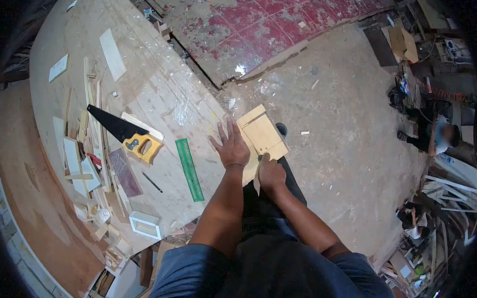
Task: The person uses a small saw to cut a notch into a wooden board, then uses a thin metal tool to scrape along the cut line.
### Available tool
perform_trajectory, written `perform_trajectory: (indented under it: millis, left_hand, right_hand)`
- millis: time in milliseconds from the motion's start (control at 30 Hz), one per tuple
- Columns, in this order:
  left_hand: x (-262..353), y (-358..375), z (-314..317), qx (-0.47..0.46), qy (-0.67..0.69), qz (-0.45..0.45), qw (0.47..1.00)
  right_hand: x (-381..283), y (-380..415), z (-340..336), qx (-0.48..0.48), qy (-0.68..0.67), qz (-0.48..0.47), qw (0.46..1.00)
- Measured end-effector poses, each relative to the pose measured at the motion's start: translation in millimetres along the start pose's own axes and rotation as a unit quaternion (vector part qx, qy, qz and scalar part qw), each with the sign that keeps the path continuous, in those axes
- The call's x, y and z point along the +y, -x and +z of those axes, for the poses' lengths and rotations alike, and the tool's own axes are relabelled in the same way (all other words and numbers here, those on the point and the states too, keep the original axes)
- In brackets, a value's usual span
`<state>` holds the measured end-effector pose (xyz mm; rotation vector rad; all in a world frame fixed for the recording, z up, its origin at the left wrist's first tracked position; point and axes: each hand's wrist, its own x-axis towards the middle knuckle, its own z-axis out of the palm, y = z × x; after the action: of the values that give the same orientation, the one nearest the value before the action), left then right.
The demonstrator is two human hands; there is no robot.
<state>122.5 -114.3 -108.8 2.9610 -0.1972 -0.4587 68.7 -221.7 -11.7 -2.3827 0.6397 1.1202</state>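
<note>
My left hand [233, 149] lies flat with its fingers spread, at the left edge of a light wooden piece [263, 133] by the table's edge. That piece has a dark slot line near its far end and small dark spots near its close end. My right hand [272, 174] is closed at the near end of the piece. A small green bit shows at its fingertips, but the rest of what it grips is hidden. Pale wood [248, 173] also shows between my hands. Left of my left hand lies a green ruler [189, 170].
On the table [162, 115] lie a yellow-handled saw [127, 133], a dark pencil [152, 182], a small white frame [145, 225] and several wood strips. A person [441, 136] sits at the far right near piled scraps. Red tiles [275, 19] cover the floor ahead.
</note>
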Motion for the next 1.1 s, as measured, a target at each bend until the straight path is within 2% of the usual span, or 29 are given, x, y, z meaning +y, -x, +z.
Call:
perform_trajectory:
  millis: [67, 167, 233, 333, 433, 533, 667, 733, 767, 833, 933, 1000, 1100]
  left_hand:
    - [-0.2, 0.1, -0.4, 0.009, 0.003, 0.002, 1.000]
    - [-0.4, 1.4, -2.8, 0.013, 0.007, 0.005, 1.000]
    - [-1.0, 2.2, -2.2, 0.009, 0.009, 0.006, 1.000]
    - [-0.7, 2.4, 2.0, 0.034, 0.016, 0.010, 0.999]
    - [-0.8, 1.1, 2.5, 0.045, 0.012, 0.006, 0.999]
    - [-0.7, -3.0, -1.9, 0.012, 0.004, 0.000, 1.000]
    - [-1.1, 1.3, -5.0, 0.000, 0.000, 0.006, 1.000]
    - [-0.7, 0.4, -2.4, 0.001, 0.016, 0.005, 1.000]
    - [-1.0, 1.7, -0.4, 0.014, 0.015, 0.008, 1.000]
    - [-1.2, 2.5, 1.7, 0.029, 0.014, 0.009, 0.999]
    - [-0.6, -1.7, -4.4, 0.017, 0.002, 0.008, 1.000]
    - [1.7, -1.3, -7.1, -0.023, -0.012, -0.006, 1.000]
    - [0.5, 0.7, -6.5, -0.011, -0.002, 0.001, 1.000]
  right_hand:
    - [-1.5, 1.2, -3.0, 0.015, 0.022, -0.016, 1.000]
    - [-4.2, 7.6, -1.7, -0.033, -0.022, -0.010, 0.999]
    - [-3.7, 36.7, -10.9, -0.028, -0.072, 0.035, 0.996]
    - [-3.6, 66.9, -27.4, -0.057, -0.040, 0.047, 0.996]
    - [-3.1, 24.6, -4.8, -0.023, -0.082, 0.057, 0.995]
    - [-15.0, -12.8, 8.7, -0.012, -0.089, 0.029, 0.996]
    - [3.0, 21.4, -7.3, -0.029, -0.085, 0.025, 0.996]
    - [8.3, 44.6, -10.2, -0.070, -0.040, 0.045, 0.996]
    - [11.7, 35.0, -1.2, -0.071, -0.038, 0.047, 0.996]
    - [14.4, 0.0, 22.9, 0.004, -0.076, 0.002, 0.997]
    - [-4.6, -21.5, 16.0, -0.003, -0.095, 0.020, 0.995]
    - [3.2, 5.5, 4.5, -0.025, -0.094, 0.033, 0.995]
    - [3.4, 34.2, -9.4, -0.053, -0.077, 0.040, 0.995]
